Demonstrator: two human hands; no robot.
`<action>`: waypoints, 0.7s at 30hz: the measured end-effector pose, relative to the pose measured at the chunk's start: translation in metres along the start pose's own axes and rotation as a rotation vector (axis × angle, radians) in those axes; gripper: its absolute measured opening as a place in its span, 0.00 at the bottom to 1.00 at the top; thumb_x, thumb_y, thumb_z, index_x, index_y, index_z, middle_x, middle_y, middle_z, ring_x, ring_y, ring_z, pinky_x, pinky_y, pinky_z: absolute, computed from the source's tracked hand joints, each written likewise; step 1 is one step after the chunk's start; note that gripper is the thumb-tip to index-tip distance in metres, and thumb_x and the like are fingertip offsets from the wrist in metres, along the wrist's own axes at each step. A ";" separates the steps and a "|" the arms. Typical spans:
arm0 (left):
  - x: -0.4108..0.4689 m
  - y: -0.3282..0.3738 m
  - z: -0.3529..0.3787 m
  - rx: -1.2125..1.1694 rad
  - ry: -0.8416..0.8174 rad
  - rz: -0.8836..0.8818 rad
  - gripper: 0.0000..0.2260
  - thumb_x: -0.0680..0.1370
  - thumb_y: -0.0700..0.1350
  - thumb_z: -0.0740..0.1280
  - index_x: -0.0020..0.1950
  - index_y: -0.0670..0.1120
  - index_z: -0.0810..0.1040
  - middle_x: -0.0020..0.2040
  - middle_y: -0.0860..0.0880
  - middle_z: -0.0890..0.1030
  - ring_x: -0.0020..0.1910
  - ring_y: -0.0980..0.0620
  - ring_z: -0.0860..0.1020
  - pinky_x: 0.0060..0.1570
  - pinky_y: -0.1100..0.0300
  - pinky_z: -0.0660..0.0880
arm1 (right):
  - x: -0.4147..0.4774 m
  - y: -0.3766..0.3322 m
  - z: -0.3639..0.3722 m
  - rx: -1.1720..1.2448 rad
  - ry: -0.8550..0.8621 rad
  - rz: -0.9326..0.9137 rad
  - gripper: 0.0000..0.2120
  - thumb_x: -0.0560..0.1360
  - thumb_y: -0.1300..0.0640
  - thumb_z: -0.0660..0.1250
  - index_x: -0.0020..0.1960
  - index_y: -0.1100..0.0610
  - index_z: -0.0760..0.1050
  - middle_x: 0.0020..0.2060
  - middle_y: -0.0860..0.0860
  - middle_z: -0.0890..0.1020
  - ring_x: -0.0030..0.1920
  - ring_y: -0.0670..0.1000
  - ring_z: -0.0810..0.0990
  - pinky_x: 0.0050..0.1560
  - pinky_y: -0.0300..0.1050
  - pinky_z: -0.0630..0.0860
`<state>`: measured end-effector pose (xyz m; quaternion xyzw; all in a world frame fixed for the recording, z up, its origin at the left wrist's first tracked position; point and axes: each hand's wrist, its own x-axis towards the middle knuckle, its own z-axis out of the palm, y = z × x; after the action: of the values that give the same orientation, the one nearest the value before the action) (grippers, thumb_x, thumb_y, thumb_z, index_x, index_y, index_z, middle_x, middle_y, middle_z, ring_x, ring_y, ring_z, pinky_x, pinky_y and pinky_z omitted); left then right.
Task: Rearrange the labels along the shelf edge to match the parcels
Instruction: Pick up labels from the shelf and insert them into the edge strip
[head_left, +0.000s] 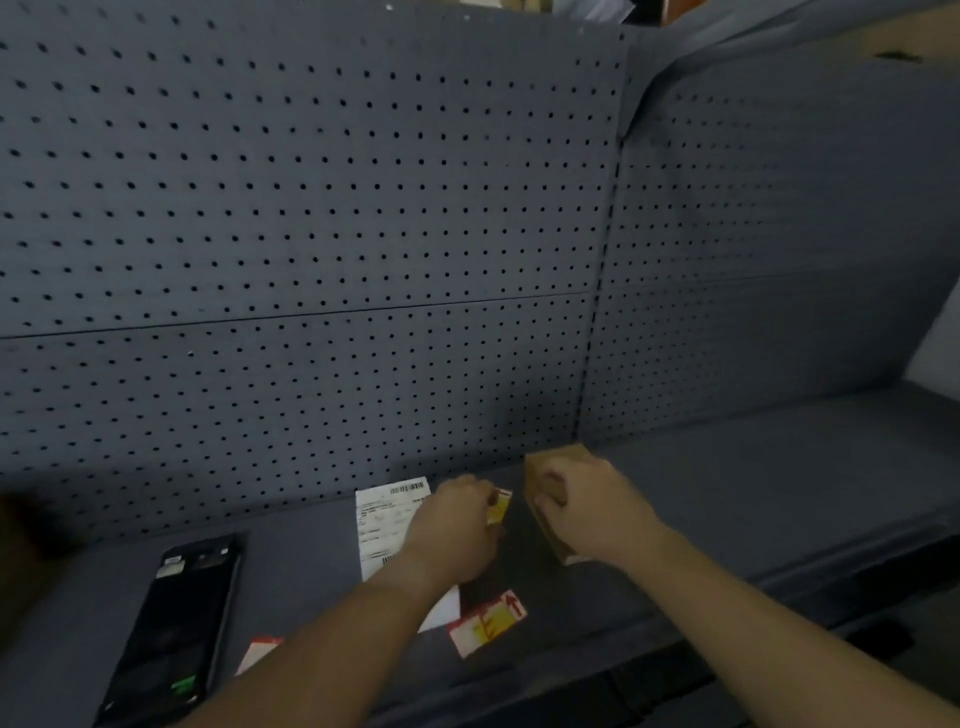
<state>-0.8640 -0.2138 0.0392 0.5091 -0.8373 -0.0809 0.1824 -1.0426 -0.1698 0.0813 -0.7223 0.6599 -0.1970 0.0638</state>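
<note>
Grey pegboard (311, 208) fills most of my view, rising behind a dark grey shelf (753, 493) that runs from the lower left across to the right. On my feed the two bare forearms reach in from the bottom edge toward the middle of the shelf.

My left hand (452, 535) is closed around a small yellow and red label (500, 508), pinching it between thumb and fingers so that only its upper corner shows past the knuckles. My right hand (592, 504) is wrapped over a small brown cardboard box (545, 470), fingers curled down its left face, gripping it where it stands on the shelf close to the pegboard. The held label sits just beside the box, on its left, and I cannot tell whether the two touch.

Under the left wrist lies a white shipping slip (382, 519) with barcodes, flat on the shelf and partly hidden by the hand. Nearer the front edge, between the two forearms, a red, white and yellow sticker (485, 621) lies flat and tilted, with a red arrow at one corner. Another red and white label (260, 652) peeks out beside the left forearm, mostly hidden. Well to the left, a black phone (176, 629) rests face up on the shelf, its screen dark apart from a small green mark near the bottom.
</note>
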 end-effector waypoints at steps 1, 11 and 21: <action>0.005 -0.002 0.001 -0.009 0.008 -0.033 0.09 0.74 0.50 0.69 0.51 0.48 0.76 0.50 0.48 0.76 0.49 0.48 0.75 0.48 0.51 0.77 | 0.015 0.002 0.001 -0.008 -0.009 -0.035 0.12 0.77 0.50 0.67 0.59 0.52 0.78 0.53 0.50 0.79 0.55 0.53 0.77 0.53 0.49 0.77; 0.029 0.007 0.021 -0.017 0.043 -0.366 0.13 0.73 0.47 0.68 0.56 0.44 0.76 0.55 0.44 0.77 0.54 0.44 0.75 0.51 0.50 0.76 | 0.126 0.017 0.021 -0.025 -0.285 -0.353 0.16 0.76 0.50 0.68 0.63 0.51 0.77 0.58 0.51 0.79 0.56 0.55 0.78 0.58 0.54 0.77; 0.054 0.028 0.047 0.026 -0.153 -0.699 0.14 0.76 0.42 0.69 0.60 0.44 0.74 0.57 0.43 0.77 0.53 0.45 0.77 0.52 0.53 0.76 | 0.162 0.021 0.038 -0.224 -0.622 -0.421 0.18 0.74 0.57 0.70 0.63 0.48 0.77 0.57 0.49 0.80 0.56 0.55 0.77 0.64 0.57 0.71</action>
<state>-0.9281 -0.2510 0.0170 0.7594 -0.6248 -0.1656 0.0740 -1.0398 -0.3372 0.0719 -0.8696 0.4639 0.0956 0.1397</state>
